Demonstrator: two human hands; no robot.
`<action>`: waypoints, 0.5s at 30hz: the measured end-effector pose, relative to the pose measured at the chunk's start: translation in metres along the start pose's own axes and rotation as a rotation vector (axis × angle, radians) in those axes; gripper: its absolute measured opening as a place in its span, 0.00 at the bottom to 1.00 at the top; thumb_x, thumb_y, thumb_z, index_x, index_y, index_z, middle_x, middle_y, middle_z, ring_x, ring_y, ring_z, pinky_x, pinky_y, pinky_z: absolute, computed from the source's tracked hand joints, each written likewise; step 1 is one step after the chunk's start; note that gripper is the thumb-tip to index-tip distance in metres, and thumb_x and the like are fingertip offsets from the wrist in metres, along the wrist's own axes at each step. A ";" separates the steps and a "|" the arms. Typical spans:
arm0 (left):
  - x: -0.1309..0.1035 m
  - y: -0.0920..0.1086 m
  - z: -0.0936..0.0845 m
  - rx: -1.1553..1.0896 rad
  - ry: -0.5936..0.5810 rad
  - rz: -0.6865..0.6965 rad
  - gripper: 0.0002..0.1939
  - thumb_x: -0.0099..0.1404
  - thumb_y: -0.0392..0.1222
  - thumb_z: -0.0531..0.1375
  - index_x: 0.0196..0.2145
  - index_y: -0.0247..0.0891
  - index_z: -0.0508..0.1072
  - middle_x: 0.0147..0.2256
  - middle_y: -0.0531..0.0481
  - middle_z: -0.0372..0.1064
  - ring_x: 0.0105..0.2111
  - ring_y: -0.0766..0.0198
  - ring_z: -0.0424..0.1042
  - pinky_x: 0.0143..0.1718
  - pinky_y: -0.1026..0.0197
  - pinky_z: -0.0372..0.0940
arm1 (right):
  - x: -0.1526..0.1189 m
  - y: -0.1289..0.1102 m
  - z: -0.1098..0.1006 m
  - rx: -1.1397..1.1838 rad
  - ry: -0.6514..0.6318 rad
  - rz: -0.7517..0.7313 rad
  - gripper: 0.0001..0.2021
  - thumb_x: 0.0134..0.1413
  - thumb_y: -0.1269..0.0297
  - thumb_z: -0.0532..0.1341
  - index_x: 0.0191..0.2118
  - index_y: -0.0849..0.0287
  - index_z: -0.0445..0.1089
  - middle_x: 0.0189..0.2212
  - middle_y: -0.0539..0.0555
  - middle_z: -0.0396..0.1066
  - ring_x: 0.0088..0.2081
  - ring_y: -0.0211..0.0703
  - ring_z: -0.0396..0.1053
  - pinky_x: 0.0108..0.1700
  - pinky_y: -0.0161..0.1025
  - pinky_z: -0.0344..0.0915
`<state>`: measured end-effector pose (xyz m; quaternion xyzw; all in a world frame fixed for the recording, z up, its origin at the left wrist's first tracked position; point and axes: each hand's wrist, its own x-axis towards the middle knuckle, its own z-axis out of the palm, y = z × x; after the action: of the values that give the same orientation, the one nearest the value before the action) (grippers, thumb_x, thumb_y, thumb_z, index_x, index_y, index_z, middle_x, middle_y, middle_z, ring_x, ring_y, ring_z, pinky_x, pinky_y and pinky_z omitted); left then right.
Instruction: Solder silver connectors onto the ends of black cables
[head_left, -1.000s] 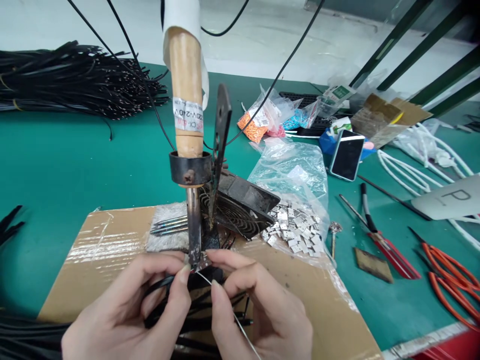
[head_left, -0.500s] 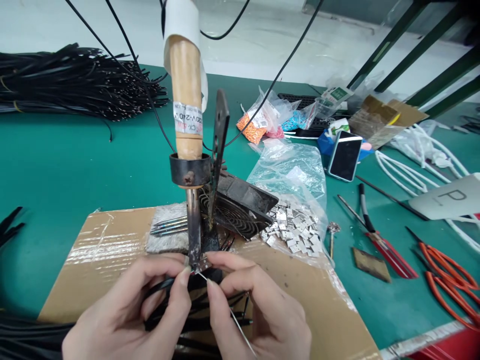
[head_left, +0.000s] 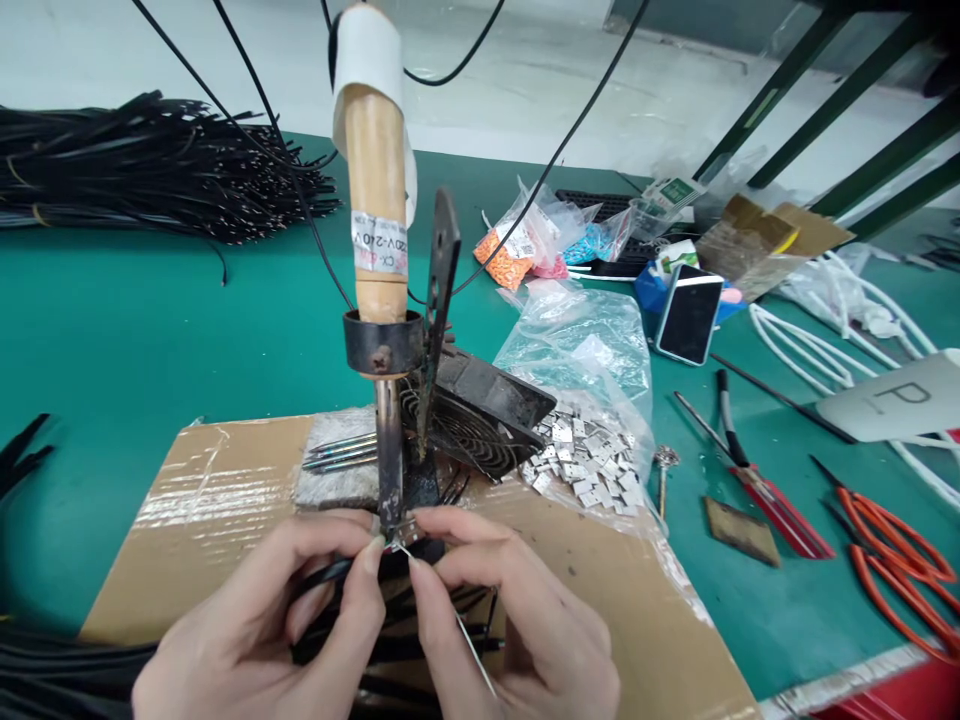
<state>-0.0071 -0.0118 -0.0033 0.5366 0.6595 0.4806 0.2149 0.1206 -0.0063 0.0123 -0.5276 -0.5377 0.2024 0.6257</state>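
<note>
A soldering iron [head_left: 377, 210] with a wooden handle hangs tip down in a black metal holder [head_left: 382, 343]. My left hand [head_left: 285, 610] is closed in a pinch on the end of a black cable [head_left: 324, 577], right below the tip. On the other side my right hand [head_left: 517, 610] is closed on a thin strand of solder wire [head_left: 472, 645], whose end reaches the tip. A small metal piece [head_left: 406, 528] shows at my right index fingertip; whether I grip it or only touch it, I cannot tell. More black cables lie beneath both hands.
Cardboard [head_left: 217, 500] lies under the work. Behind stands a black fan [head_left: 487, 400]; to its right are small metal plates [head_left: 589, 460] on a plastic bag. Further right lie a phone [head_left: 688, 313], a red-handled tool [head_left: 780, 510] and orange-handled scissors [head_left: 892, 540]. Black cables [head_left: 150, 170] are bundled back left.
Both hands stay at the iron's tip with almost no movement. The right thumb has shifted slightly left along with the solder wire. The whole view has moved a little.
</note>
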 end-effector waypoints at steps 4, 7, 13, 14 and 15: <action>0.000 -0.003 -0.001 0.008 -0.044 0.023 0.04 0.66 0.45 0.66 0.37 0.45 0.78 0.37 0.53 0.81 0.33 0.63 0.82 0.34 0.66 0.78 | -0.001 0.002 0.003 -0.009 0.021 -0.016 0.08 0.57 0.77 0.66 0.31 0.56 0.74 0.37 0.46 0.84 0.35 0.32 0.81 0.42 0.25 0.74; -0.001 -0.003 -0.002 0.008 -0.052 0.026 0.04 0.66 0.44 0.66 0.38 0.45 0.78 0.37 0.53 0.81 0.34 0.62 0.82 0.34 0.66 0.78 | -0.002 0.003 0.005 0.004 0.063 -0.038 0.08 0.57 0.76 0.66 0.31 0.56 0.75 0.35 0.47 0.83 0.34 0.33 0.81 0.41 0.26 0.74; 0.000 -0.002 -0.002 0.034 -0.035 0.065 0.04 0.66 0.45 0.66 0.36 0.45 0.78 0.36 0.53 0.81 0.35 0.63 0.81 0.31 0.68 0.76 | -0.003 0.005 0.006 -0.032 0.057 -0.087 0.08 0.57 0.77 0.66 0.32 0.56 0.76 0.36 0.49 0.83 0.34 0.35 0.81 0.40 0.29 0.74; 0.000 -0.003 -0.003 0.037 -0.031 0.065 0.04 0.66 0.46 0.66 0.36 0.45 0.78 0.36 0.52 0.81 0.35 0.63 0.80 0.31 0.69 0.76 | -0.003 0.005 0.005 -0.038 0.049 -0.101 0.08 0.57 0.77 0.66 0.32 0.56 0.76 0.36 0.49 0.83 0.34 0.35 0.81 0.40 0.29 0.74; 0.000 -0.003 -0.003 0.039 -0.029 0.061 0.04 0.66 0.46 0.66 0.36 0.45 0.78 0.36 0.52 0.81 0.35 0.63 0.80 0.31 0.69 0.76 | -0.003 0.005 0.005 -0.043 0.036 -0.108 0.08 0.58 0.77 0.66 0.33 0.56 0.76 0.36 0.50 0.83 0.35 0.35 0.81 0.40 0.29 0.74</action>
<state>-0.0110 -0.0132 -0.0050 0.5674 0.6489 0.4662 0.1993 0.1164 -0.0050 0.0057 -0.5147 -0.5583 0.1472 0.6339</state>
